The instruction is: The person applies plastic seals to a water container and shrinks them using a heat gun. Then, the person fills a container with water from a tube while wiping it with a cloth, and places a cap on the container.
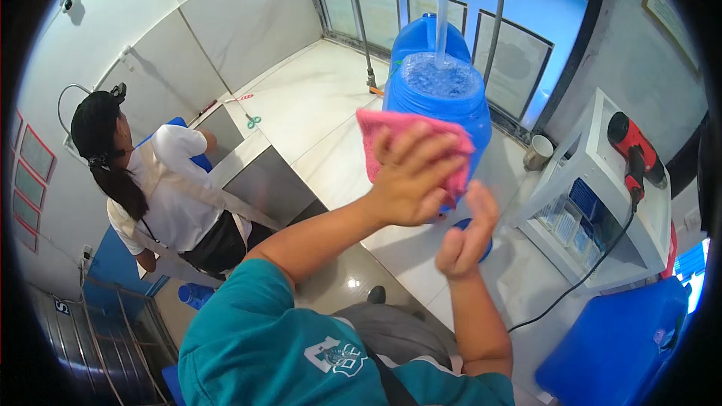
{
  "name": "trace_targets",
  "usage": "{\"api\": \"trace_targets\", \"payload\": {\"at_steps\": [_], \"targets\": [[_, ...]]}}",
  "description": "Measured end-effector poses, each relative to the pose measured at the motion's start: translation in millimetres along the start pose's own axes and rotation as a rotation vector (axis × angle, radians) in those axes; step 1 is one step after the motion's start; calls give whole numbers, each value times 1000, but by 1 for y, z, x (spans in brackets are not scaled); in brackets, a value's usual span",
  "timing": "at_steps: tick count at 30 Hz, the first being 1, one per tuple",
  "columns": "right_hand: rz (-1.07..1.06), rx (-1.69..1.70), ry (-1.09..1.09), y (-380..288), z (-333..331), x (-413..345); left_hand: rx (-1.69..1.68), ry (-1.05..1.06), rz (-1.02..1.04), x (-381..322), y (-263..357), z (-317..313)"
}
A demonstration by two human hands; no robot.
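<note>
A pink cloth is in my left hand, whose fingers are spread across it. The cloth hangs in front of a large blue plastic water container; I cannot tell whether it touches the wall. A stream of water falls into the container's open mouth, where the water churns near the rim. My right hand is blurred and raised just right of the cloth, fingers apart and holding nothing. Behind it, a round blue object, perhaps a lid, is partly hidden on the white tiled counter.
A co-worker stands at the left by a sink basin. Green-handled scissors lie on the counter. At right are a mug, a white cabinet carrying a corded red-and-black heat gun, and another blue container.
</note>
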State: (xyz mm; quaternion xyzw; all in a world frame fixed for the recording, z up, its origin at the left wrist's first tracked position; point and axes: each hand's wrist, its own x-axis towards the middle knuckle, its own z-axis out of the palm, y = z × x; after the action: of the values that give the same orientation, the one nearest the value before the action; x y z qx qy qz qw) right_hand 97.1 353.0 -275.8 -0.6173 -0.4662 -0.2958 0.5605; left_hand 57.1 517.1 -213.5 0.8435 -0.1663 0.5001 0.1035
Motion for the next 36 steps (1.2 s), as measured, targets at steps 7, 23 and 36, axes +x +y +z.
{"api": "trace_targets", "payload": {"at_steps": [7, 23, 36], "targets": [[270, -128, -276, -27, 28, -15, -1710, -729, -845, -52, -12, 61], [872, 61, -106, 175, -3, 47, -488, -1030, -92, -140, 44, 39], [722, -810, -999, 223, 2, 26, -171, -1111, -223, -132, 97, 107]]}}
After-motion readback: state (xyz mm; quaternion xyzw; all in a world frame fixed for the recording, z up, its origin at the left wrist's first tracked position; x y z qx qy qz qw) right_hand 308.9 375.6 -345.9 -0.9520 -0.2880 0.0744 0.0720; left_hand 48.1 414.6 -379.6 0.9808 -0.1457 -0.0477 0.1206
